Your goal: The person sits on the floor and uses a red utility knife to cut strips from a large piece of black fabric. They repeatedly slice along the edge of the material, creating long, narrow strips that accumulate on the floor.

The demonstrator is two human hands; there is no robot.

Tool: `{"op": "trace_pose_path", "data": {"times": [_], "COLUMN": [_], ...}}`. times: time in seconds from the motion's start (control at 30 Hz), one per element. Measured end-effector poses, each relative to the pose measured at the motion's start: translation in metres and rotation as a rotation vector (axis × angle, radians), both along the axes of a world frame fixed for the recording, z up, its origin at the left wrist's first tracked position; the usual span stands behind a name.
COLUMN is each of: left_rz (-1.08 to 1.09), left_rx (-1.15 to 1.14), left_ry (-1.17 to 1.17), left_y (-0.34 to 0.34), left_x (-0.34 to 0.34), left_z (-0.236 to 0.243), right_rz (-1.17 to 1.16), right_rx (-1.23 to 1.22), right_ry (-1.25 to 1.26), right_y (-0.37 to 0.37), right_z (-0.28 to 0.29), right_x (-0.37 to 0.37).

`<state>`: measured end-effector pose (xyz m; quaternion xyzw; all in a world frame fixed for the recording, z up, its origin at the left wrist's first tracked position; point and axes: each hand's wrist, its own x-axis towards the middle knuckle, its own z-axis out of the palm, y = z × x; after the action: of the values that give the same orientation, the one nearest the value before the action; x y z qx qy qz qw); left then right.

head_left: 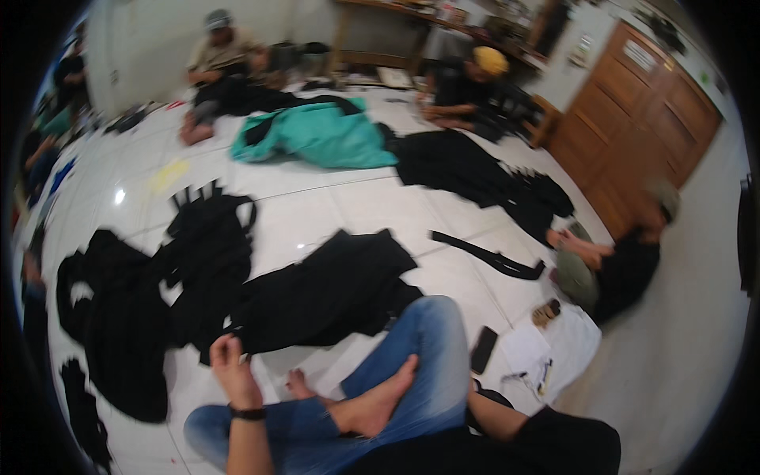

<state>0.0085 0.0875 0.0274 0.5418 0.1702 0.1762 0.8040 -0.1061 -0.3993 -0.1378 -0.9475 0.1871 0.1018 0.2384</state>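
Note:
My left hand (235, 374), with a dark band at the wrist, is raised at the near edge of a black cloth piece (317, 289) spread on the floor. Its fingers are curled together, their tips overlapping the cloth's edge; blur hides what, if anything, they pinch. A tiny white spot shows on the cloth just beyond them. My right forearm (495, 416) runs behind my raised knee, which hides the right hand. More black cloth (127, 317) lies to the left, joined or overlapping with a strapped black piece (210, 245).
A dark phone (483, 350), white paper (526, 348) and small tools lie right of my knee. Beyond are a black strip (491, 260), a green cloth (317, 134) and a long black cloth (475, 170). Several people sit around, one close on the right (633, 269) by a wooden door (625, 119).

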Motion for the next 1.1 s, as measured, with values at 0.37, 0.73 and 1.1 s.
{"op": "trace_pose_path", "data": {"times": [0.37,0.73,1.1], "left_rz": [-0.108,-0.388,-0.224], "left_rx": [-0.105,-0.413,0.074], "left_ry": [0.032,-0.134,-0.461], "left_y": [-0.076,-0.084,-0.031], "left_x": [0.049,0.059,0.026], "left_z": [-0.024,0.007,0.094], "right_rz": [0.126,0.28,0.344], "right_rx": [-0.016,0.051,0.076], "right_ry": [-0.073,-0.461,-0.873], "right_y": [0.082,0.081,0.19], "right_z": [0.028,0.103,0.081], "right_x": [0.068,0.149,0.163]}}
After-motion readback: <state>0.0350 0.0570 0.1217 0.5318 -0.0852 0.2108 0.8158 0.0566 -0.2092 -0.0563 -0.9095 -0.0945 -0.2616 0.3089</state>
